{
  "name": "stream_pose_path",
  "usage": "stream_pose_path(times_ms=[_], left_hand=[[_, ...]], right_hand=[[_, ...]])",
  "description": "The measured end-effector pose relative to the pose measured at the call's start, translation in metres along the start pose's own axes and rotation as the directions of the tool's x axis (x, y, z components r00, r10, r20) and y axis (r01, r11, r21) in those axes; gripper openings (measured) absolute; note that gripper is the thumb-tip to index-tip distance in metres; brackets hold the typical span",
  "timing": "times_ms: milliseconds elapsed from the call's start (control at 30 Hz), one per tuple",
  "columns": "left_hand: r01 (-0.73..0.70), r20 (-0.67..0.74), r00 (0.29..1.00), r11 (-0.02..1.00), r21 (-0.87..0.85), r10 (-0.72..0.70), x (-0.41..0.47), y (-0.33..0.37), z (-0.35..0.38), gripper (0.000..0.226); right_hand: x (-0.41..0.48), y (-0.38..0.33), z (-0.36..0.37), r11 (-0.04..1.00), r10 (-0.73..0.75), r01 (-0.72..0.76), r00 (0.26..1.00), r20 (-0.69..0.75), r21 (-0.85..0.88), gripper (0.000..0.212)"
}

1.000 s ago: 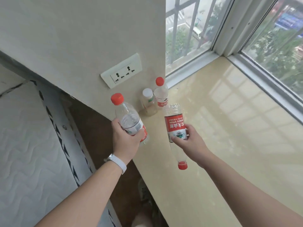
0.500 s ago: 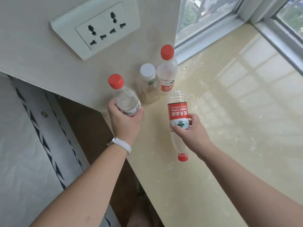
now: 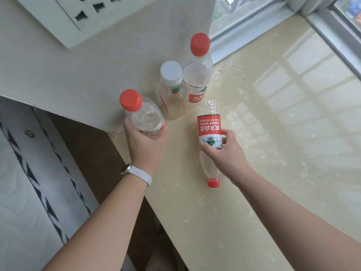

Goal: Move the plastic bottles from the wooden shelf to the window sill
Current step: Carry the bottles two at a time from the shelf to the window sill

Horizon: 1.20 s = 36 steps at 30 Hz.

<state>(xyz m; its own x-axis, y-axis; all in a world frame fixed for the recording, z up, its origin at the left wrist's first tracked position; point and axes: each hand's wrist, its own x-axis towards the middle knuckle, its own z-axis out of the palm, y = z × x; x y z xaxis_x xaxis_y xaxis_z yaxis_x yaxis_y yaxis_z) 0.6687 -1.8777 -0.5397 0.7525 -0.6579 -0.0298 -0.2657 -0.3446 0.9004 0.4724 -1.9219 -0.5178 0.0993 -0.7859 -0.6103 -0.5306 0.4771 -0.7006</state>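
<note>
L hand (image 3: 145,142) grips upright bottle (image 3: 145,119), R hand (image 3: 226,151) inverted bottle (image 3: 210,132) midbody

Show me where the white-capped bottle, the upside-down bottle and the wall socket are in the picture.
white-capped bottle (image 3: 170,94): head view, on its clear body below the cap.
upside-down bottle (image 3: 209,128): head view, on its red label.
wall socket (image 3: 93,22): head view, on its white plate.

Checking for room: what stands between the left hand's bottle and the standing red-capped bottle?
The white-capped bottle, upright on the window sill, as the head view shows.
</note>
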Motion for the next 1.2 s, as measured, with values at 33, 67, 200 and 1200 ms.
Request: stream_pose_path(times_ms=[33, 67, 200, 1200], left_hand=[[0.012, 0.037, 0.999, 1.000, -0.008, -0.012, 0.000, -0.003, -0.003, 0.076], [0.033, 0.076, 0.997, 0.999, -0.012, -0.032, 0.000, -0.007, -0.005, 0.070], [0.070, 0.110, 0.991, 0.997, 0.038, -0.074, 0.004, -0.012, -0.006, 0.057], [-0.574, 0.708, 0.700, 0.662, 0.482, 0.091, -0.058, 0.156, -0.157, 0.064]], right_hand=[[0.000, 0.001, 0.001, 1.000, 0.003, -0.003, 1.000, -0.007, -0.002, 0.060], [0.000, 0.001, 0.001, 1.000, 0.004, -0.004, 1.000, -0.013, -0.005, 0.061], [-0.004, 0.007, 0.002, 1.000, -0.001, 0.000, 0.999, -0.036, -0.027, 0.067], [-0.177, -0.095, -0.089, 0.711, -0.402, 0.287, 0.915, -0.036, -0.642, 0.056]])
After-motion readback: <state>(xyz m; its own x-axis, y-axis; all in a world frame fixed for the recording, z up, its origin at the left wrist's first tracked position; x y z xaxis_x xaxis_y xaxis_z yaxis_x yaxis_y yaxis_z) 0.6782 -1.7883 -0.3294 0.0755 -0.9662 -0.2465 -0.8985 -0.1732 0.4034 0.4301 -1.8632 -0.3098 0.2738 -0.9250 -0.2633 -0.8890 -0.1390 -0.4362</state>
